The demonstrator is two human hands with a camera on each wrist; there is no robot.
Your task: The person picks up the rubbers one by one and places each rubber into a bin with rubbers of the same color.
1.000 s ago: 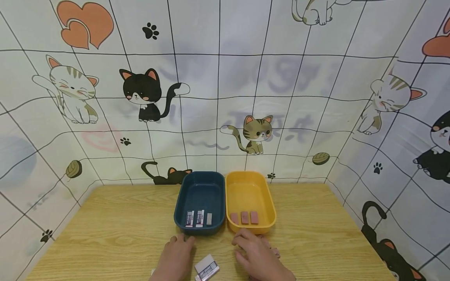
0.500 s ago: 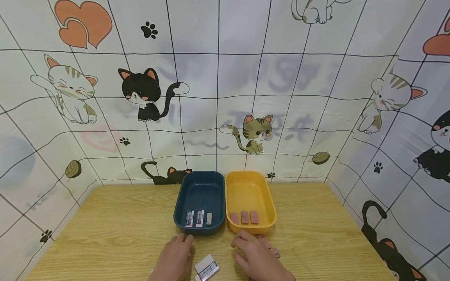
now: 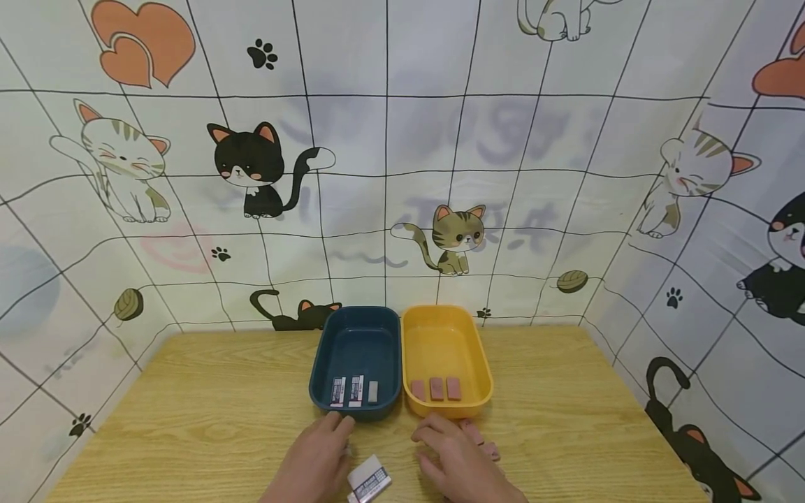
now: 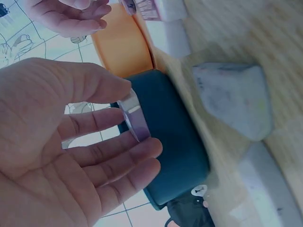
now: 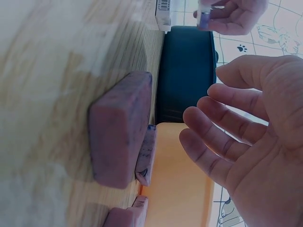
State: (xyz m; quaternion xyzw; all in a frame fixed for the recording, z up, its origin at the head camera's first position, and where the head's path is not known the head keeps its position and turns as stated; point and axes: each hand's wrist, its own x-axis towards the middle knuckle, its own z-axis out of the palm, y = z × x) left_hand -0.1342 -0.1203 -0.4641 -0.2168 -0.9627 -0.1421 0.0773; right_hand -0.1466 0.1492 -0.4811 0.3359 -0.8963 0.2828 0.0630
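Observation:
My left hand (image 3: pixel 312 457) pinches a small white eraser in a printed sleeve (image 4: pixel 136 116) between thumb and fingers, just in front of the dark blue bin (image 3: pixel 361 342). My right hand (image 3: pixel 462 457) hovers before the yellow bin (image 3: pixel 445 342), its fingers loosely bent and holding nothing. Pink erasers (image 5: pixel 120 127) lie on the table beside and beneath it. Between the hands lies a white sleeved eraser (image 3: pixel 370 478). Worn whitish erasers (image 4: pixel 236 97) lie on the table near my left hand.
Inside the blue bin, two sleeved erasers (image 3: pixel 356 391) and a bare whitish eraser (image 3: pixel 373 392) stand in a row. The yellow bin contains three pink erasers (image 3: pixel 437 389). Both bins stand side by side on the wooden table (image 3: pixel 220 405), with a cat-print cloth (image 3: pixel 352 209) behind.
My left hand has shifted slightly to the right and lifted, and an eraser now shows at its fingers. My right hand has barely moved. The head view has shifted a little.

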